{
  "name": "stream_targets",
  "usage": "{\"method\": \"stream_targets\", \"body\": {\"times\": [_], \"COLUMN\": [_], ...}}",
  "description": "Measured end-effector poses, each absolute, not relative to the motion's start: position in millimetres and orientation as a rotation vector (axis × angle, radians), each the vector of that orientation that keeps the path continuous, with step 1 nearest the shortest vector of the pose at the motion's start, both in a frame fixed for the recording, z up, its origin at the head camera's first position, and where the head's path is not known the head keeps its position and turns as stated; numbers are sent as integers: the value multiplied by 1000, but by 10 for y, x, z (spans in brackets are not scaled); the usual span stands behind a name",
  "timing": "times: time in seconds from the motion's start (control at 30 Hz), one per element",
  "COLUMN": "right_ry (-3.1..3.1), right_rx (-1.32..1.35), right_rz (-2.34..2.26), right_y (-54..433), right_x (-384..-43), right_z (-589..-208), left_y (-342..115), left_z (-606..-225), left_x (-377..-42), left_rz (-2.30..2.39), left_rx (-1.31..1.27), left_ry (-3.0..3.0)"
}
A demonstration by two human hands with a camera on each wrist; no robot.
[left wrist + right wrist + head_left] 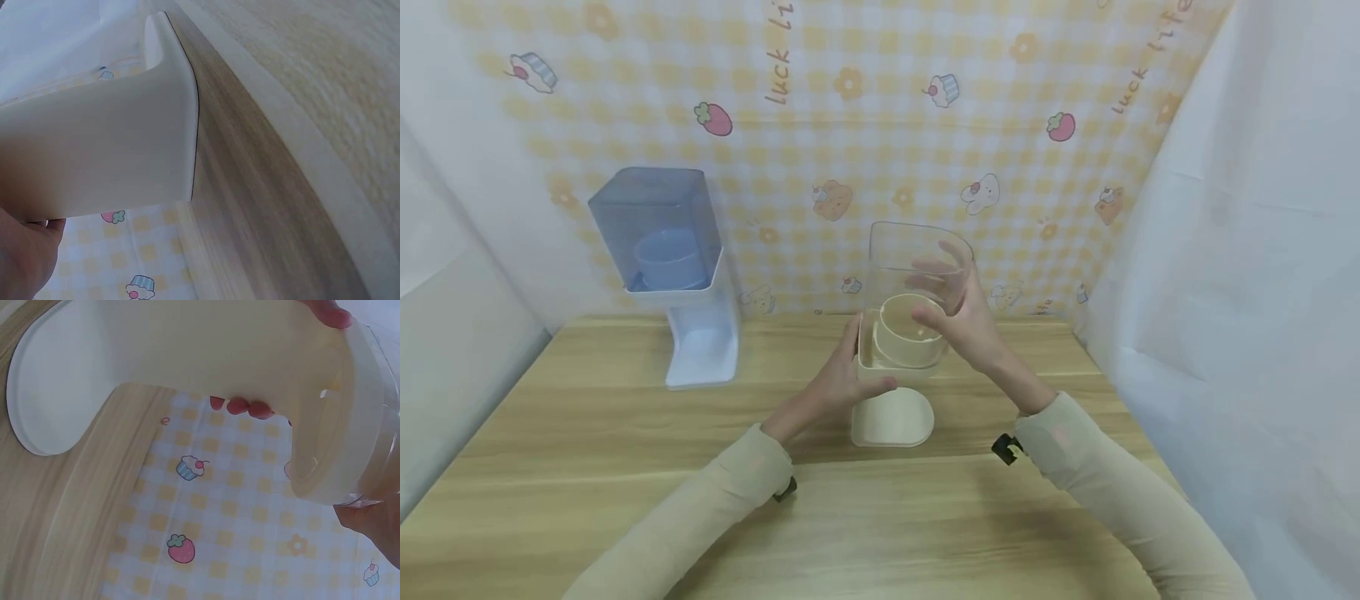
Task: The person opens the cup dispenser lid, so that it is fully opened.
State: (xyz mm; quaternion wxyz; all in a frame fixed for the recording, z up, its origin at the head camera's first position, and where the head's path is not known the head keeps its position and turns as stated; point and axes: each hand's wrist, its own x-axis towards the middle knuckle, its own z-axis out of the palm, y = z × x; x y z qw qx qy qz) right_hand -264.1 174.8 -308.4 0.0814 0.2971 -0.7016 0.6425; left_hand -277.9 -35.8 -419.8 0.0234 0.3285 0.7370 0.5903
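Small staged booth, prob. for filming; bldg type unclear. Wood-look tbl (587, 475), yellow-chk cloth (887, 142) w/ cartoon prints (715, 120) as backdrop, plain white sheets (1247, 233) L & R.

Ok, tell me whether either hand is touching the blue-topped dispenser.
No: the blue-topped dispenser stands apart to the left, while the left hand and right hand are both at the clear-topped dispenser.

Left hand (835, 385): fingers partly hidden behind dispenser (913, 373) | Left wrist view: dispenser top, above fingers, cut off | Right wrist view: right hand (377, 530) cropped behind thumb
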Motion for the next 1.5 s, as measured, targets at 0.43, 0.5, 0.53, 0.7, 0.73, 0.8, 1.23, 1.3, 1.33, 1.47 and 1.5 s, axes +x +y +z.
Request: {"method": "stream_targets", "body": {"times": [0.43, 0.5, 0.53, 0.7, 0.73, 0.8, 1.23, 1.3, 1.33, 1.47, 1.5], "right_ry": [-2128, -2135, -2135, -2071, -2046, -1981, -1845, -1783, -1739, -1577, -1546], "right_rx": [824, 838, 843, 834, 836, 852, 659, 606, 572, 426, 389], "right_rz": [1961, 1959, 1956, 1996, 2010, 2023, 2037, 2071, 2092, 2125, 2119], "right_y": [1762, 1757, 1770, 1838, 1847, 1861, 2307, 2391, 2429, 2575, 2612], "right_x": [-2655, -2654, -2655, -2642, -2635, -2634, -2683, -2708, -2720, -2771, -2789], "right_z": [-3056, -3045, -3040, -3015, -2997, -2948, -2636, -2648, -2657, -2696, -2703], "left_y": [-360, -361, -351, -297, -292, -293, -362, -363, -364, -372, -374], "left_z": [-4225, -4229, -4224, -4222, -4223, -4231, -4213, -4215, -4217, -4218, -4216], "left_x": [-2782, -2781, -2783, -2794, -2792, -2787, -2795, -2792, -2788, -2770, -2767], "left_rz": [1839, 1839, 1840, 1847, 1852, 1859, 1847, 1852, 1855, 1850, 1852], "left_rx": [1010, 1011, 1016, 1020, 1020, 1010, 969, 959, 954, 940, 941], "left_ry": [2287, 2294, 2292, 2279, 2275, 2279, 2323, 2318, 2315, 2319, 2316]}}
